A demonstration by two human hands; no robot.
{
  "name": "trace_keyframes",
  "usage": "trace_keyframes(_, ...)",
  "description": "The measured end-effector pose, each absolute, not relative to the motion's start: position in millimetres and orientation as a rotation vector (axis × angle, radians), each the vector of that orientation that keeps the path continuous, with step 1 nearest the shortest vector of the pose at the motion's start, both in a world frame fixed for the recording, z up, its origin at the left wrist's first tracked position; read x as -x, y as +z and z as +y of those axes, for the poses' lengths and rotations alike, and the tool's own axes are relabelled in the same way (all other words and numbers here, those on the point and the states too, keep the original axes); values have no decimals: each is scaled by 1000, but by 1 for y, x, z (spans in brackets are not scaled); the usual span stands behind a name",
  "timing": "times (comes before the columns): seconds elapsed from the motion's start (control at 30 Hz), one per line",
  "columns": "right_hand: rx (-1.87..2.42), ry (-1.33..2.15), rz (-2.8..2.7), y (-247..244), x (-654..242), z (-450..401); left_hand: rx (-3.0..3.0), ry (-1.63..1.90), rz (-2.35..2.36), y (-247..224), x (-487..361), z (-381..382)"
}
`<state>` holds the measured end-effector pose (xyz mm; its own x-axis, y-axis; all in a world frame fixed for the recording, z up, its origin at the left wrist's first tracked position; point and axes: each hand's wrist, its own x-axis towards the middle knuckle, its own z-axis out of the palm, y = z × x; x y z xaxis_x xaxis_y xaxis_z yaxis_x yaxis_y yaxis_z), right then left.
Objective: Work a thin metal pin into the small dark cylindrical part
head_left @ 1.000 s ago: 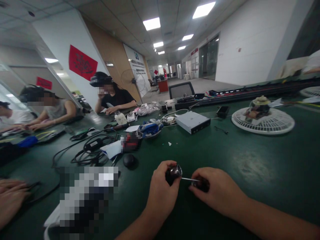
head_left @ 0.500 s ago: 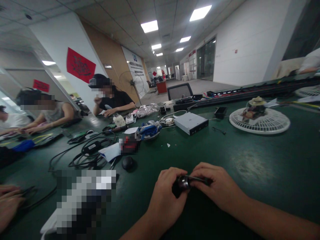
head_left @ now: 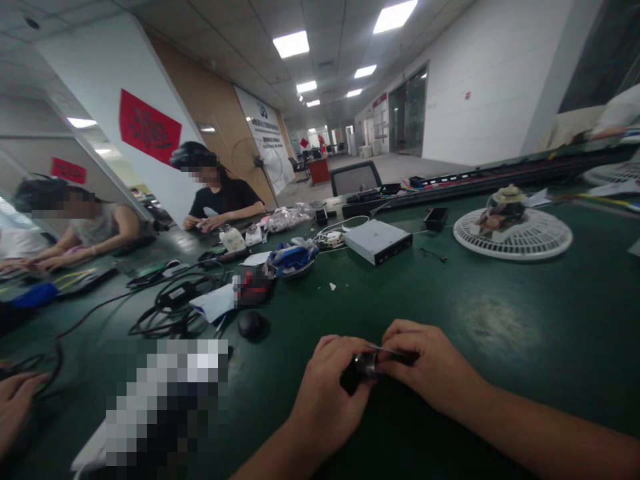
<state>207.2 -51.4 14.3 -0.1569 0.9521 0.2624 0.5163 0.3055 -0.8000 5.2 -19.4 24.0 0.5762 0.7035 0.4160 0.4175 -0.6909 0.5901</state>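
Our curled left hand (head_left: pixel 325 400) and curled right hand (head_left: pixel 430 367) both grip a small, shiny, dark metal cylinder (head_left: pixel 367 365), held together at six o'clock above the dark green workbench (head_left: pixel 480 307).

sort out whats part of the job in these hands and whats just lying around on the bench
In use:
- left hand
- right hand
- small dark cylinder with a shiny metal end
- thin metal rod

Lying about:
- round white fan guard
- flat silver metal box
- coiled black cables
- round black object
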Motion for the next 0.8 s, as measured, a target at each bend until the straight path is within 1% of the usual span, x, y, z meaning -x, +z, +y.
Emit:
trace_keyframes(0.2, 1320, 724, -1791, 13, -206, -50, -2382, 852, 913, 27, -6, -19)
trace_keyframes(0.43, 1347, 786, -1801, 22, -203, -56, -2419, 833, 840, 27, -6, -22)
trace_keyframes(0.67, 1389, 715, -1788, 24, -205, -56, -2284, 894, 1228, 20, -3, -18)
trace_keyframes(0.8, 1414, 656, -1817, 23, -204, -56, -2210, 904, 1332, 19, -3, -15)
